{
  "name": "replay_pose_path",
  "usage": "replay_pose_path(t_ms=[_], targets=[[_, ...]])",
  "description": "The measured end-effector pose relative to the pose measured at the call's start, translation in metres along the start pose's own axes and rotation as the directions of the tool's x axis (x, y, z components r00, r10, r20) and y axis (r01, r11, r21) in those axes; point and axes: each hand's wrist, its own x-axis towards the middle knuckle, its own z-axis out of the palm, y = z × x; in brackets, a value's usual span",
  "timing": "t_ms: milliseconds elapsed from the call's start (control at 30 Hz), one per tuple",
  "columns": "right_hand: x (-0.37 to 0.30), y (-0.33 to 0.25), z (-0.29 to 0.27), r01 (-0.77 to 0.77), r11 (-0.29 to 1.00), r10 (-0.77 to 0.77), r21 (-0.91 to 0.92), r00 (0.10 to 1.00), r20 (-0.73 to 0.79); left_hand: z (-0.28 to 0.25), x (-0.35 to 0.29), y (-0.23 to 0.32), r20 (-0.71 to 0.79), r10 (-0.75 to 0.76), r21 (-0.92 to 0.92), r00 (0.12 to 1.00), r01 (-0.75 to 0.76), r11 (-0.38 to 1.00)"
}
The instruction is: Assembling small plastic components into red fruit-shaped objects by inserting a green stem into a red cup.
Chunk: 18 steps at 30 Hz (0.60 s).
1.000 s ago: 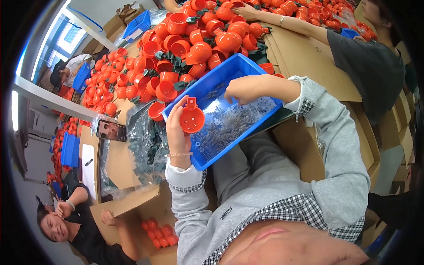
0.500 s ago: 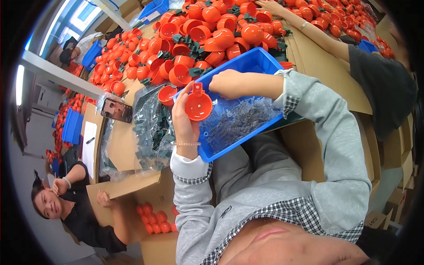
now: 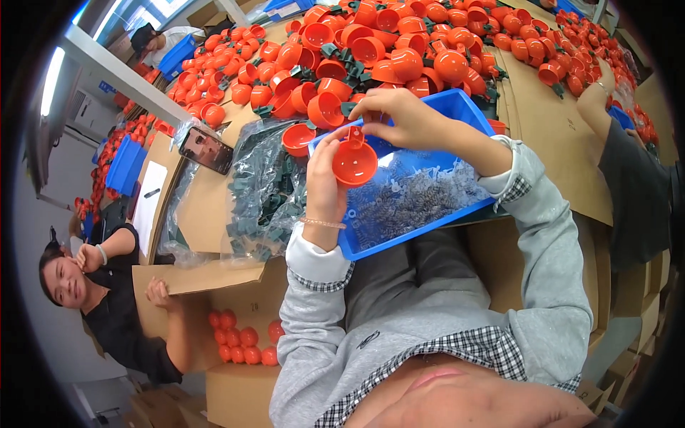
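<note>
My left hand [image 3: 325, 187] holds a small orange plastic cup [image 3: 355, 168], its open side facing up and its tab pointing away from me. At that tab my right hand [image 3: 408, 123] is bent in with fingers curled together; whatever they pinch is too small to make out. Both hands are over a blue plastic bin [image 3: 419, 230]. Inside it lie many small metal springs [image 3: 392, 210] and small clear plastic pieces [image 3: 451, 180].
Orange cups with dark green fittings are heaped [image 3: 407, 64] beyond the bin. Left of it lie a clear bag of green parts [image 3: 260, 200] and a phone [image 3: 206, 150]. A co-worker [image 3: 107, 299] grips a carton flap [image 3: 207, 278]; orange cups [image 3: 242, 339] sit in the carton.
My right hand has come up from inside the bin to the cup's tab. My left hand still holds the cup. The co-worker's arm at right has shifted.
</note>
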Motion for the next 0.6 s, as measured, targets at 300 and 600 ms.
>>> replay_pose_path(t_ms=[300, 600], targets=[[0.004, -0.001, 0.008, 0.106, 0.991, -0.103, -0.081, 0.993, 0.049, 0.000, -0.003, -0.002, 0.010, 0.024, 0.009, 1.000, -0.024, 1.000], [0.037, -0.034, 0.033, -0.011, 0.964, -0.012, 0.265, 0.996, 0.085, -0.024, -0.067, 0.033, 0.027, 0.076, -0.054, 0.997, -0.075, 0.996]])
